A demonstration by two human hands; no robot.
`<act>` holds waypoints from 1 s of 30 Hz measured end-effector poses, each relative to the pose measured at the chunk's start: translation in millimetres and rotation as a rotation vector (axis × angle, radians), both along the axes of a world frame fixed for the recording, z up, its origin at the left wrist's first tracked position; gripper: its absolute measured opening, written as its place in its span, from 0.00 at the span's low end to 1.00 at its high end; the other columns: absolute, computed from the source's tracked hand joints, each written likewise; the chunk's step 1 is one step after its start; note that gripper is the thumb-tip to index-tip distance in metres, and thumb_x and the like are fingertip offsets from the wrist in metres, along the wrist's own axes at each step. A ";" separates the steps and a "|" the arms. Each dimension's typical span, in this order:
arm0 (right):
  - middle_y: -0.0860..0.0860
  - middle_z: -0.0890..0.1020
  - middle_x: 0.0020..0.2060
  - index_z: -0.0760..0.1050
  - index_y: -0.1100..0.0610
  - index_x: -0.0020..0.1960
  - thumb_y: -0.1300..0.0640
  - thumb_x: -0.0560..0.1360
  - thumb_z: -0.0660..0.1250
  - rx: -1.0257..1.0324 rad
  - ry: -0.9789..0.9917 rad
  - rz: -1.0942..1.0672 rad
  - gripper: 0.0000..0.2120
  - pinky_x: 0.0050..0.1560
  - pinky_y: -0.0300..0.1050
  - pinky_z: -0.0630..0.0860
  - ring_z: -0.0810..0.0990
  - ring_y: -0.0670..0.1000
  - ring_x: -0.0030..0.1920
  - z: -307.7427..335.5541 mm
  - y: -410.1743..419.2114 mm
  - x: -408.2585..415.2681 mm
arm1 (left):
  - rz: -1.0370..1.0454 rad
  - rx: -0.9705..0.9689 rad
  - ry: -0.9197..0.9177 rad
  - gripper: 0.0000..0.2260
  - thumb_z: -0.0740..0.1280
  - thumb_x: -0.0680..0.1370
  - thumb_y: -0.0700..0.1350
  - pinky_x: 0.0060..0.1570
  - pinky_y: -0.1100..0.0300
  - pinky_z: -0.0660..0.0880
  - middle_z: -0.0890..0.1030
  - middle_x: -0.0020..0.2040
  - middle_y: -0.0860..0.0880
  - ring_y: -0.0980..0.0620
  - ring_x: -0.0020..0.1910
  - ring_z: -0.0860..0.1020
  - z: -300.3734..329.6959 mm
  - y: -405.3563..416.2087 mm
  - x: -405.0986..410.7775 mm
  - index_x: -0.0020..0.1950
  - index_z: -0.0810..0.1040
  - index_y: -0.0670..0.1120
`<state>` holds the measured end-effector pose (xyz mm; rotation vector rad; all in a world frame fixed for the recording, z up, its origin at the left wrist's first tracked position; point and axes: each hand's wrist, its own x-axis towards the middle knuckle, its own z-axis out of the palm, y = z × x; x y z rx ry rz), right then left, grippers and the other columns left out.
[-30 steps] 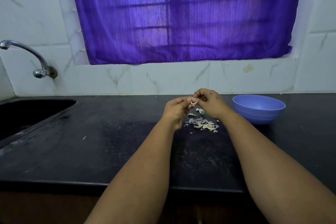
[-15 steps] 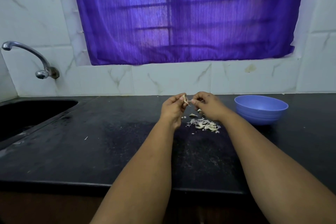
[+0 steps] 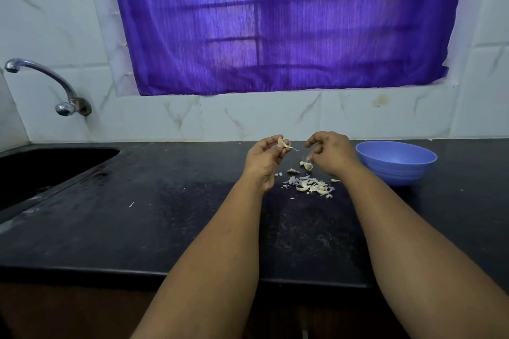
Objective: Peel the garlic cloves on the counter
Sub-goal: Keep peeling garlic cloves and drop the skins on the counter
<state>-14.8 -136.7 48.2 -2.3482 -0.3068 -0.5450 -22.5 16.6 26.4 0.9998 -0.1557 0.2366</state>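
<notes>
A: What could go wrong from here, starting on the left?

B: The sink (image 3: 55,162) is set into the bench (image 3: 165,228) well to the left of the work. I'd judge a flicked scrap of skin could land there, though it is too far off to worry about much. The likelier trouble is at the left hand (image 3: 265,157). It pinches a garlic clove (image 3: 281,143) between thumb and fingertips, raised above the bench, with a thin strand of skin trailing off to the right. The clove is small and probably slick, so a hard tug on that strand could pop it out of the pinch and send it rolling over the dark surface.

A: And the right hand?

B: The right hand (image 3: 332,154) is apart from the clove, with a clear gap between them. Its fingers are curled; whether a bit of skin is caught in them I cannot tell. If it reaches back carelessly it may tear the strand short and leave skin stuck on.

A: What lies below?

B: A heap of peels (image 3: 311,186) on the bench, between and below the two hands, with what look like more cloves (image 3: 307,165) just beside the right hand. A dropped clove could get lost among the scraps. The blue bowl (image 3: 396,162) stands further right, near that wrist; a wide elbow swing might nudge it.
</notes>
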 end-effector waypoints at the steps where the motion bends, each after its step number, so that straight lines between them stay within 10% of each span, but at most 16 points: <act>1: 0.50 0.82 0.38 0.81 0.55 0.50 0.67 0.73 0.67 -0.033 0.021 0.004 0.10 0.41 0.37 0.70 0.78 0.48 0.39 0.8 0.0 -0.5 | -0.004 0.002 0.000 0.08 0.61 0.79 0.29 0.42 0.68 0.79 0.81 0.45 0.43 0.52 0.43 0.81 0.2 -0.4 -0.4 0.50 0.77 0.39; 11: 0.49 0.79 0.35 0.83 0.57 0.47 0.62 0.74 0.68 0.094 -0.018 0.000 0.05 0.30 0.22 0.67 0.75 0.41 0.33 4.4 2.8 0.5 | -0.032 0.143 -0.013 0.07 0.69 0.74 0.32 0.46 0.66 0.78 0.80 0.43 0.47 0.54 0.43 0.79 -3.9 -3.9 -1.4 0.48 0.78 0.43; 15: 0.49 0.83 0.40 0.82 0.54 0.49 0.54 0.75 0.70 0.303 0.003 0.091 0.05 0.48 0.40 0.77 0.81 0.48 0.43 6.3 4.2 2.1 | 0.113 0.399 -0.066 0.11 0.73 0.73 0.34 0.43 0.67 0.76 0.79 0.40 0.50 0.55 0.42 0.79 -7.9 -2.9 -0.3 0.52 0.77 0.44; 21: 0.52 0.85 0.42 0.81 0.49 0.44 0.60 0.72 0.74 0.268 0.093 0.271 0.07 0.50 0.48 0.81 0.83 0.53 0.47 1.1 6.4 -2.4 | 0.266 0.657 -0.170 0.14 0.74 0.73 0.40 0.52 0.56 0.77 0.81 0.45 0.48 0.49 0.52 0.79 -12.4 -2.4 3.5 0.56 0.75 0.48; 30: 0.65 0.84 0.42 0.79 0.61 0.44 0.66 0.72 0.72 0.510 0.180 0.340 0.03 0.55 0.51 0.79 0.83 0.53 0.43 3.3 -1.2 -5.8 | 0.220 0.752 -0.201 0.06 0.74 0.73 0.38 0.40 0.70 0.75 0.82 0.41 0.51 0.60 0.39 0.80 -8.8 -2.7 2.6 0.49 0.80 0.43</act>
